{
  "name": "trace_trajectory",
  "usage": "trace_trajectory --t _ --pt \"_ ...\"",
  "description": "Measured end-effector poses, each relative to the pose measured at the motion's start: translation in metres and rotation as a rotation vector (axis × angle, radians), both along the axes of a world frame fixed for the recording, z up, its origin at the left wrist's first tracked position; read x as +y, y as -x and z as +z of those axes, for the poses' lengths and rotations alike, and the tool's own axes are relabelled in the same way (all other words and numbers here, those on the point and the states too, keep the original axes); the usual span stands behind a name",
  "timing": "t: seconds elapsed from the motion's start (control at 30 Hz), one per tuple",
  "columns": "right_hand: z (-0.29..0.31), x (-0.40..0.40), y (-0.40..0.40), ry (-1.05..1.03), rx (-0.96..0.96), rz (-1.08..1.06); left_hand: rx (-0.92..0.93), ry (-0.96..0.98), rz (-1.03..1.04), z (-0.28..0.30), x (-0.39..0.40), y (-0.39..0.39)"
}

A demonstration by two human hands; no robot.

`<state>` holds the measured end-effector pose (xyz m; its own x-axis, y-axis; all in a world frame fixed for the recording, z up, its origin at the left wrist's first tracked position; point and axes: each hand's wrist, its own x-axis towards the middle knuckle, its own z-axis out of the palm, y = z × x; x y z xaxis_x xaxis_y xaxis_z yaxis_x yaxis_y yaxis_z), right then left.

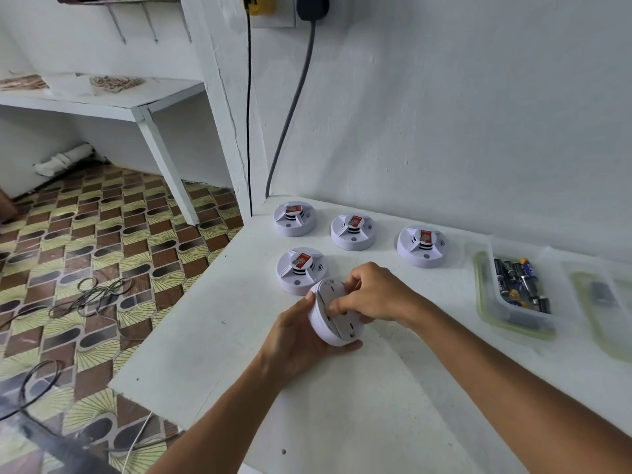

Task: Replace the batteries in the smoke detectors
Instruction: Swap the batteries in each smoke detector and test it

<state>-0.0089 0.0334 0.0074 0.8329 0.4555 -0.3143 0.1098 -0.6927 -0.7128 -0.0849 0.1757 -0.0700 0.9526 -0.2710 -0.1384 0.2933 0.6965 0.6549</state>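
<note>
Holding one smoke detector (333, 316) above the white table (212, 354), turned on its side so that the flat back faces the camera. Left hand (297, 336) cupped under and around the rim, thumb on the upper left edge, fingers curled below. Right hand (372, 295) grasping the same unit from the right, thumb and fingertips pressed on the back plate.

Probably the step in hand: opening the back, by twisting or prying the plate off, to reach the battery place. No battery visible in this unit; whether the plate is already loose, cannot tell.

Four other detectors (354, 231) standing face up on the table, three in a row near the wall and one just beside the held unit, each with a red label on top. Impossible to judge from outside if any already has new batteries.

To the right, well apart from the hands, a clear plastic box (485, 302) with loose batteries (519, 282) inside.

Next move calls for a firm hold with the left and a turning or lifting force with the right, then a reach to the box for fresh cells. Risk: dropping the plate.
</note>
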Motion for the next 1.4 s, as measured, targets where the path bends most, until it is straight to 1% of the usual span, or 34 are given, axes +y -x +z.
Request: trace_trajectory --t 0.2,0.27,0.3,0.37,0.43,0.5,0.53,0.6,0.67,0.73,0.83,0.93,1.07,1.2,1.4 --pt "0.002 -0.002 0.007 -0.031 0.016 -0.063 0.003 -0.021 0.010 0.004 -0.001 0.001" --pt "-0.004 -0.007 0.010 -0.101 0.019 -0.086 0.009 -0.054 0.017 0.008 -0.002 0.002" --pt "-0.007 -0.011 0.012 -0.166 0.037 -0.098 0.022 -0.100 0.024 0.012 -0.002 0.001" --pt "-0.011 -0.022 0.018 -0.342 0.164 -0.140 0.037 -0.307 0.045 0.027 -0.003 -0.003" --pt "-0.015 -0.036 0.022 -0.564 0.392 -0.196 0.001 -0.570 0.066 0.047 -0.008 -0.008" --pt "-0.021 -0.049 0.023 -0.796 0.644 -0.232 -0.095 -0.797 0.070 0.061 -0.015 -0.012" --pt "-0.024 -0.053 0.023 -0.890 0.731 -0.235 -0.142 -0.881 0.073 0.064 -0.020 -0.014" --pt "-0.031 -0.060 0.025 -0.995 0.796 -0.174 -0.192 -0.970 0.104 0.064 -0.029 -0.016" --pt "-0.040 -0.064 0.025 -1.069 0.778 -0.118 -0.201 -0.961 0.149 0.055 -0.034 -0.014" --pt "-0.053 -0.070 0.024 -1.149 0.750 -0.134 -0.201 -0.958 0.256 0.036 -0.036 -0.012" --pt "-0.072 -0.077 0.025 -1.119 0.662 -0.214 -0.176 -0.935 0.386 0.007 -0.035 -0.005" --pt "-0.081 -0.080 0.029 -1.112 0.571 -0.241 -0.164 -0.930 0.381 -0.004 -0.034 0.001" --pt "-0.085 -0.079 0.032 -1.061 0.468 -0.211 -0.168 -0.836 0.393 -0.007 -0.032 0.002" --pt "-0.087 -0.077 0.033 -1.021 0.421 -0.196 -0.211 -0.843 0.392 -0.008 -0.031 0.005" --pt "-0.090 -0.077 0.036 -0.999 0.377 -0.195 -0.208 -0.841 0.398 -0.007 -0.033 0.007"
